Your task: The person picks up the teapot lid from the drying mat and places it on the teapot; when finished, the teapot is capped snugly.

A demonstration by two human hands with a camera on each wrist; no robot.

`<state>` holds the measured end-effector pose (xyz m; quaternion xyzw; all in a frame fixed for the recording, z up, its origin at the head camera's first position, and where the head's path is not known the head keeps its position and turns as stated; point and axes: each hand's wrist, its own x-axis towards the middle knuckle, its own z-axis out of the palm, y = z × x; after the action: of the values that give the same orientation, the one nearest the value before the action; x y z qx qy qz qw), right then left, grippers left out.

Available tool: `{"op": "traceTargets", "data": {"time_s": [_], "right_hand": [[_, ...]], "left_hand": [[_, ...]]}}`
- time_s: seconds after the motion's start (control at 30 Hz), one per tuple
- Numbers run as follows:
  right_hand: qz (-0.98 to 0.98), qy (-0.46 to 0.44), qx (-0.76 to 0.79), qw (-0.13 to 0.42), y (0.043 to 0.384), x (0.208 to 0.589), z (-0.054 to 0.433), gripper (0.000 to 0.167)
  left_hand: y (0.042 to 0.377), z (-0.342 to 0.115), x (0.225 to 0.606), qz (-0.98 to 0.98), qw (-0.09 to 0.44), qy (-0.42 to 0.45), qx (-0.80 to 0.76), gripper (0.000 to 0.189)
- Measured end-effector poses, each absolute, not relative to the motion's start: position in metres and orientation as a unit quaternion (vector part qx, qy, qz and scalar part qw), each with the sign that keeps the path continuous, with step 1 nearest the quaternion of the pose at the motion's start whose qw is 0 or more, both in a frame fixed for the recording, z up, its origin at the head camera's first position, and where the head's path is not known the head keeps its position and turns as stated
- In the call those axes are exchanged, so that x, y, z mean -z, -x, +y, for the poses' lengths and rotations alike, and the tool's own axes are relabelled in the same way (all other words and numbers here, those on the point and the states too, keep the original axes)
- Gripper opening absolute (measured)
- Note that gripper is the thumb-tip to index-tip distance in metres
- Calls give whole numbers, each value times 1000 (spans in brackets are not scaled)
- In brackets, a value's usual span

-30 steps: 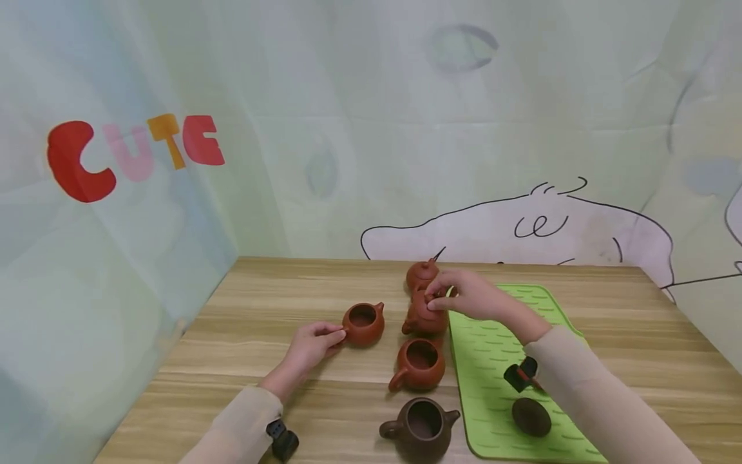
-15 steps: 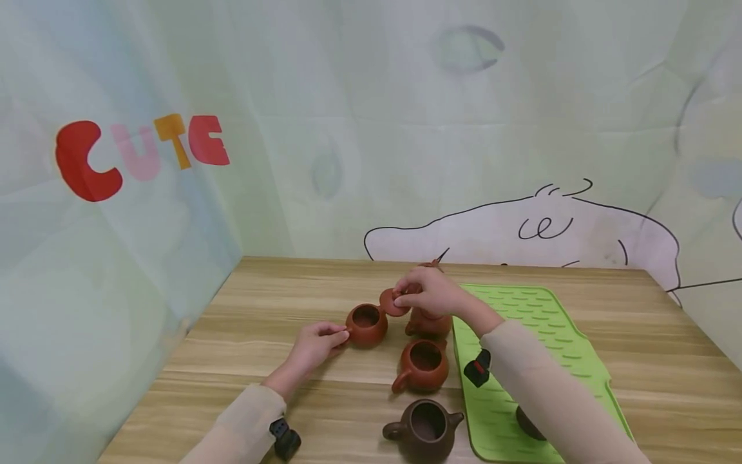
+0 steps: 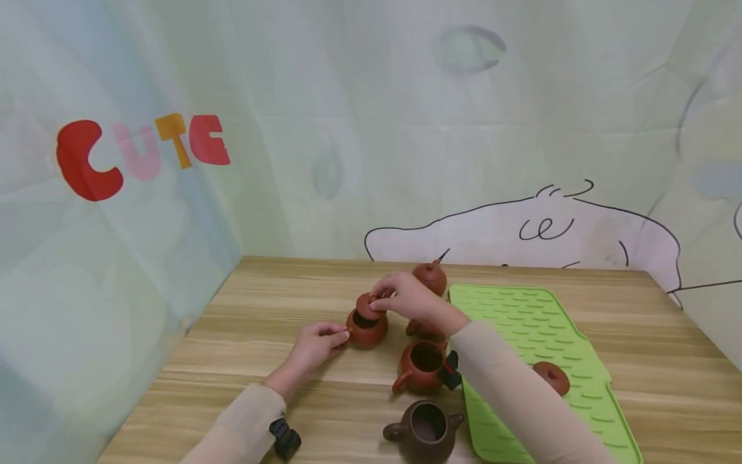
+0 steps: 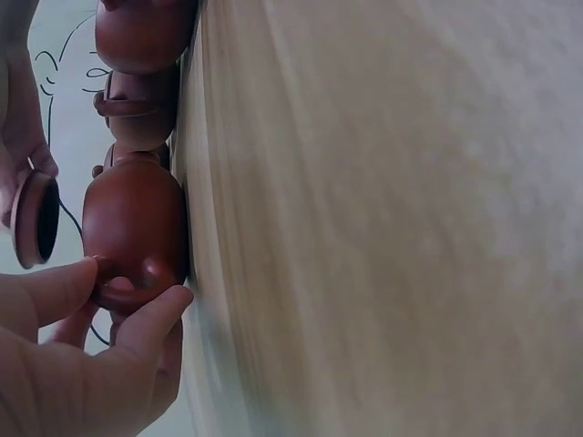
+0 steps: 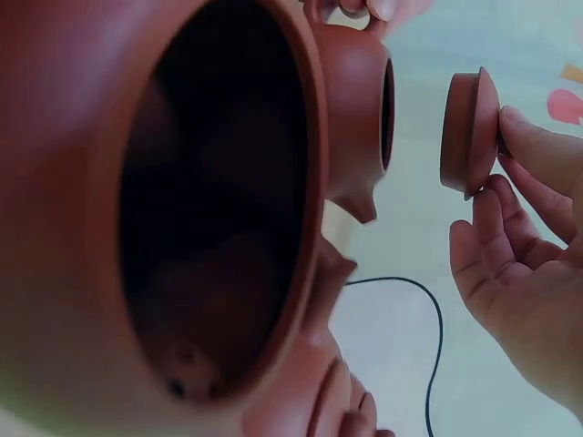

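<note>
My left hand [image 3: 315, 348] pinches the handle of a small reddish-brown clay teapot [image 3: 368, 336] between thumb and fingers. The pot stands upright on the wooden table, its spout pointing away to the right. Just over its mouth, my right hand [image 3: 408, 299] pinches a round teapot lid [image 3: 363, 303] by the knob. The lid is tilted, and part of the dark opening shows below it. In the right wrist view, the lid [image 5: 466, 137] appears edge-on, apart from the pot's rim, with the thumb at its knob.
Right of the held pot, a lidded teapot [image 3: 430, 278] stands at the back, then a partly hidden teapot [image 3: 422, 329], an open reddish teapot [image 3: 418, 377] and an open dark brown teapot [image 3: 428, 435]. A green mat [image 3: 510, 316] lies beside them, bearing a reddish lid [image 3: 551, 378].
My right hand has carried the lid leftward from over the row of teapots to the held pot's mouth. My left hand keeps its grip on the handle. The mat's reddish lid has come into sight.
</note>
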<state>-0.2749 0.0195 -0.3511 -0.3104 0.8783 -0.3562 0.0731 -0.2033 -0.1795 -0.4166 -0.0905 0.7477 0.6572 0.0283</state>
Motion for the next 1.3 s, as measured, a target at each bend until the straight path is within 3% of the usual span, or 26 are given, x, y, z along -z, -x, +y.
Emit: {"op": "traceTargets", "data": {"time_s": [1.3], "right_hand": [[891,307,324,80,278,378,3,16]], "left_hand": [[203,-180,414,744,36,86,-662,11]]}}
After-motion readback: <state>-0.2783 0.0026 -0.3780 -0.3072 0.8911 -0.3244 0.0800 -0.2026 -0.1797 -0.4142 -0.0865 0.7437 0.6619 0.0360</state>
